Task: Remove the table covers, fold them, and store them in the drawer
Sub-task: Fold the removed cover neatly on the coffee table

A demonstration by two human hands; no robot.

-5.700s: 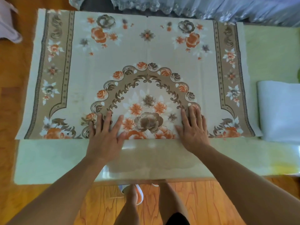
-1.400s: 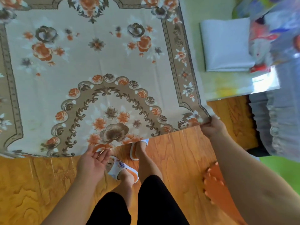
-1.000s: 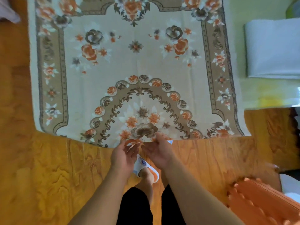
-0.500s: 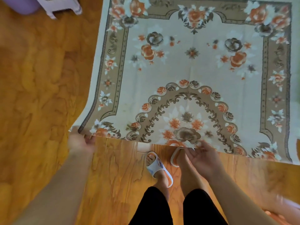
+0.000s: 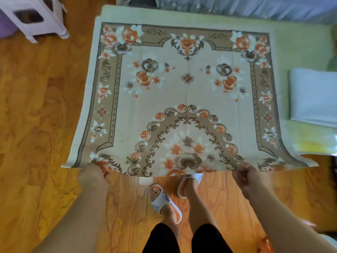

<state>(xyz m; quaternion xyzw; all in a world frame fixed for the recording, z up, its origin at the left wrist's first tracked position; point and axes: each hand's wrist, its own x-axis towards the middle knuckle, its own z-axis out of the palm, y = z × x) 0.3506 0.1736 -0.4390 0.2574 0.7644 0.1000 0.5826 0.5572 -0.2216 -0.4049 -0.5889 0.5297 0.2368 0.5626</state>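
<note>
Wooden floor [image 5: 36, 125] runs under everything, and over it hangs the near half of the flowered cover [image 5: 186, 88], a cream cloth with orange and brown roses and a tan border. Its far half lies flat on the table [image 5: 300, 42], whose pale green top shows past the cloth's far and right edges; the near half is drawn off the table edge and held out level above the floor.

Along that near edge, the left hand [image 5: 94, 177] has its fingers curled round the cloth a little in from the left corner. The right hand [image 5: 249, 178] pinches the edge a little in from the right corner, fingers closed on the fabric. Both corners stick out past the hands, and the edge sags slightly between them.

Below the cloth are the person's feet in white sandals [image 5: 165, 201]. Further out, a folded white cloth [image 5: 313, 95] lies on the table to the right, just beside the cover, and a white stool [image 5: 36, 17] stands at the upper left.

From here the likely move is another fold, near edge to far edge. The loose corners could flop and give a crooked fold. A pull could drag the far half askew, or nudge the white cloth. A dropped edge would land on the floor or the sandals.
</note>
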